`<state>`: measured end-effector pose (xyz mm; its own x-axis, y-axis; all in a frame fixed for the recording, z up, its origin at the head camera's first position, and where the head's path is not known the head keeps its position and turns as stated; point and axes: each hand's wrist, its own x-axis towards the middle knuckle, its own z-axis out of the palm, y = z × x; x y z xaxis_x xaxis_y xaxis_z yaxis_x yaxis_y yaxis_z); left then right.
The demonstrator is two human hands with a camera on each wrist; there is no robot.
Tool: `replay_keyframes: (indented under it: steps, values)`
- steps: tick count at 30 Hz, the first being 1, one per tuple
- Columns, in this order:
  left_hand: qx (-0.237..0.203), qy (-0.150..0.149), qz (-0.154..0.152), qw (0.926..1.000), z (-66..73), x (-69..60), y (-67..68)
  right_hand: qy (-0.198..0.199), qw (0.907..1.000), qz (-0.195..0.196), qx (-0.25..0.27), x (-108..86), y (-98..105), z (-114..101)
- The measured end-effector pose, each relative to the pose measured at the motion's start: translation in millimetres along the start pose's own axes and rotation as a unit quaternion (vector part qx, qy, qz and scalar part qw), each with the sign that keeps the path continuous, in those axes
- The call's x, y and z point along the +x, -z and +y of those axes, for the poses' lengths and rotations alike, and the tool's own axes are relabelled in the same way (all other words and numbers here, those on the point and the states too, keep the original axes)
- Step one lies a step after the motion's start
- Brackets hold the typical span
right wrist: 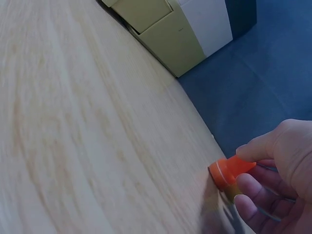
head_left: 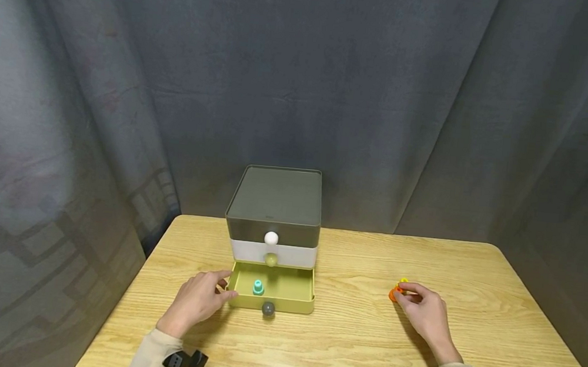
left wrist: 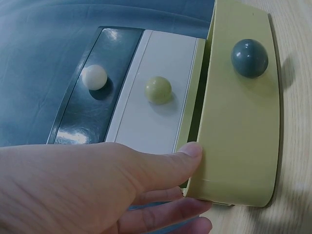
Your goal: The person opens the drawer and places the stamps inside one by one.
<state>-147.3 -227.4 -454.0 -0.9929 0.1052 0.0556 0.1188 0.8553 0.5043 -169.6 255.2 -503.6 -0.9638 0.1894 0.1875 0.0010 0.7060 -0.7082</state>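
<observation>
My left hand [head_left: 196, 298] holds the left front corner of the lowest drawer [head_left: 295, 306], a pulled-out yellow-green one with a dark grey round knob [left wrist: 249, 58]. The thumb lies at the top edge of the drawer front, and the other fingers are along its outer side. Inside the drawer stands a small turquoise stepped piece [head_left: 258, 288]. Over on the right of the table, my right hand [head_left: 424, 314] pinches a small orange piece [right wrist: 228, 171] with a wide round base, at the tabletop. A small yellow piece [head_left: 404, 281] shows just behind it, partly hidden by the fingers.
The drawer cabinet [head_left: 277, 196] has a dark grey top drawer with a white knob [head_left: 271, 238] and a white middle drawer with a yellow-green knob [head_left: 271, 259], both pushed in. It stands on a wooden table [head_left: 346, 354], with grey curtains [head_left: 308, 90] behind and beside.
</observation>
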Motion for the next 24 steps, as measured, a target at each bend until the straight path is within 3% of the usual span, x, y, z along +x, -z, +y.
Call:
replay_keyframes:
  steps: [6,24]
  values:
    - [0.0,0.001,-0.003,1.0,0.1,0.5,0.2,0.006,0.9998,0.012,0.013,1.6,4.1,-3.2]
    - [-0.002,-0.001,-0.008,1.0,-0.6,0.6,0.5,0.006,0.9992,-0.009,0.038,1.6,8.5,-24.3]
